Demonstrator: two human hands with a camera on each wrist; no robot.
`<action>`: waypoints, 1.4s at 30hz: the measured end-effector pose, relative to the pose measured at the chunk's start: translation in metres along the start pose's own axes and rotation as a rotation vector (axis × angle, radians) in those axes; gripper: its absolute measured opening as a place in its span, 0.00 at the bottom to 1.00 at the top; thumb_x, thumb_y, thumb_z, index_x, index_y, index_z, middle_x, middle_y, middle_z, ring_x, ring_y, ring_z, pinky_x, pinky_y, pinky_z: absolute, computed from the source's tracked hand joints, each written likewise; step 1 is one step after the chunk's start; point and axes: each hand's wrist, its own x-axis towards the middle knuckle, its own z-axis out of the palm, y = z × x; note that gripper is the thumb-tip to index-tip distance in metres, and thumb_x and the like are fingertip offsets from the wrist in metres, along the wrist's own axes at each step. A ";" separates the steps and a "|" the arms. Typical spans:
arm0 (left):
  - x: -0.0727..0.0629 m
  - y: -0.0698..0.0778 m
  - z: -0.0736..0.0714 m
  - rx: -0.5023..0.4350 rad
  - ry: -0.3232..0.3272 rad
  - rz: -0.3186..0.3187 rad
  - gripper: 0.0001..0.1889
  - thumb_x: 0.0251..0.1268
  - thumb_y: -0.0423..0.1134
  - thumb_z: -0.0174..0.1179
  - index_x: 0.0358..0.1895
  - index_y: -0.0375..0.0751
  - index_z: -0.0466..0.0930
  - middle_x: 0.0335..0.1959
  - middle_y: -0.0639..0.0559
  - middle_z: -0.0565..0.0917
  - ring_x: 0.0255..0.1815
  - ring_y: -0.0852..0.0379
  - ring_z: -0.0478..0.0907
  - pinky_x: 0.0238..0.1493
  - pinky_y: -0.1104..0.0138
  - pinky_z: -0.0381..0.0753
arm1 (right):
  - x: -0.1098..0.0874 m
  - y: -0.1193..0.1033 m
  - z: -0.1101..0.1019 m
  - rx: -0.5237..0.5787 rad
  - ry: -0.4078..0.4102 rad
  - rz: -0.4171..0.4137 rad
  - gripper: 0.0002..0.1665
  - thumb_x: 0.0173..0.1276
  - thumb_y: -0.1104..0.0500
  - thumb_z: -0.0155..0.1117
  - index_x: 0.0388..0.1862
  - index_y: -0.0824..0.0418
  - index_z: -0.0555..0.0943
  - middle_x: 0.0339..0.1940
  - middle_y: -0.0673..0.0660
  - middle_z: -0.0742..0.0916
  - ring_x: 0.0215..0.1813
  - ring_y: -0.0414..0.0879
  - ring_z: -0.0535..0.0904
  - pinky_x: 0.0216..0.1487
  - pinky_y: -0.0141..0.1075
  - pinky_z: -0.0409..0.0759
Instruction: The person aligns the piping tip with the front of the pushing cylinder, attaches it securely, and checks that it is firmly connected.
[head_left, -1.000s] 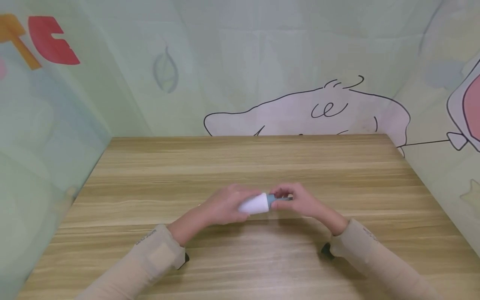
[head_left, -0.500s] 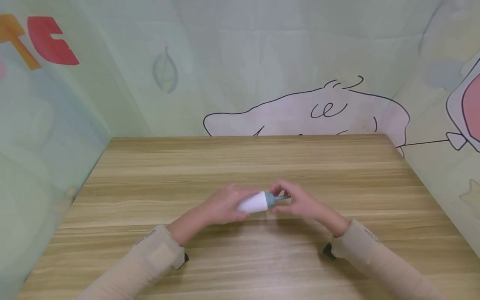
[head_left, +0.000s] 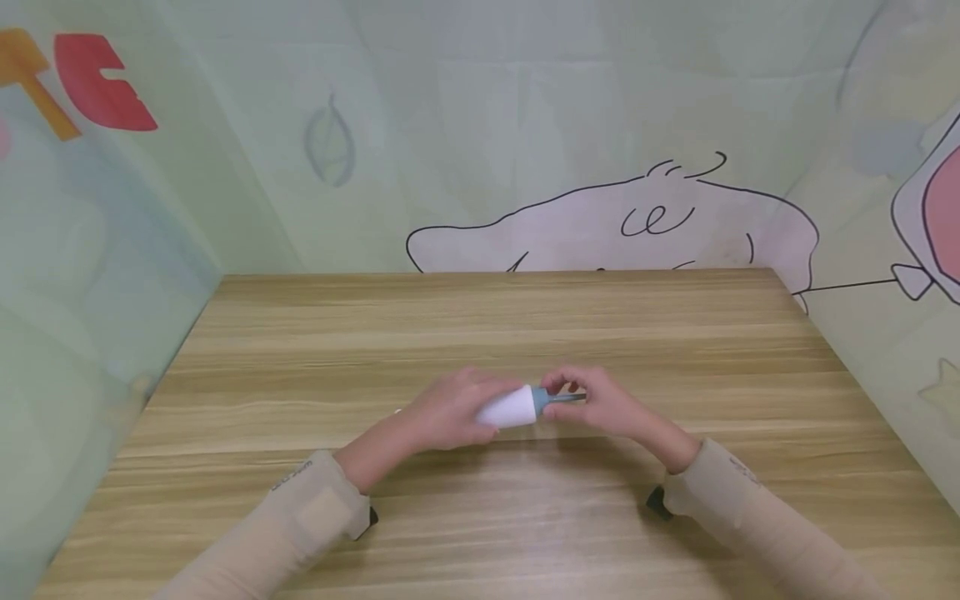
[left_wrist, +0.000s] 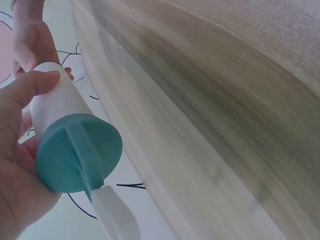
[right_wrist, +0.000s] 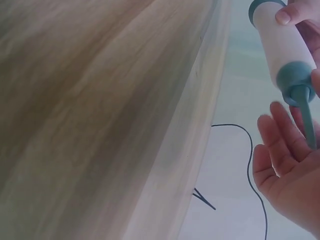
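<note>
A white cylindrical bottle (head_left: pixel 510 408) with a teal collar (head_left: pixel 539 400) and thin teal nozzle (right_wrist: pixel 306 120) lies sideways above the table. My left hand (head_left: pixel 453 412) grips its white body, thumb along one side. At the other end, the left wrist view shows a round teal base (left_wrist: pixel 52 160); a strip with a white tip (left_wrist: pixel 117 215) sticks out from it. My right hand (head_left: pixel 607 404) has curled fingers around the nozzle, thumb and forefinger at the collar. The right wrist view shows its other fingers loosely bent under the nozzle; the thumb is partly cut off.
Below both hands spreads a wood-grain table (head_left: pixel 480 325). Printed fabric walls (head_left: pixel 465 142) with cartoon drawings stand behind it and along both sides. Beige sleeves (head_left: pixel 300 508) cover the forearms.
Half a second ago my right fingers stood slightly apart from the collar; now they are back against it, as they were one second ago. My left hand and the bottle hardly moved.
</note>
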 end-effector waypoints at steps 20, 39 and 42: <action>0.001 0.000 -0.001 -0.010 -0.005 0.014 0.29 0.45 0.39 0.65 0.56 0.43 0.70 0.51 0.51 0.78 0.49 0.52 0.75 0.47 0.60 0.74 | 0.000 0.001 0.003 -0.005 0.094 -0.041 0.16 0.44 0.64 0.71 0.34 0.60 0.80 0.30 0.52 0.84 0.35 0.41 0.75 0.43 0.42 0.74; 0.000 0.005 0.001 -0.009 -0.014 0.018 0.30 0.46 0.39 0.65 0.57 0.43 0.70 0.54 0.51 0.77 0.52 0.54 0.74 0.53 0.59 0.71 | 0.000 -0.001 -0.004 0.119 0.014 0.107 0.15 0.43 0.62 0.71 0.34 0.62 0.81 0.29 0.54 0.84 0.36 0.44 0.76 0.47 0.51 0.70; 0.000 0.005 0.001 -0.001 -0.006 0.024 0.29 0.46 0.39 0.65 0.57 0.42 0.70 0.54 0.51 0.77 0.51 0.53 0.74 0.54 0.59 0.71 | 0.000 -0.001 -0.005 0.114 0.010 0.109 0.16 0.43 0.63 0.71 0.34 0.63 0.81 0.29 0.54 0.84 0.36 0.44 0.76 0.47 0.51 0.71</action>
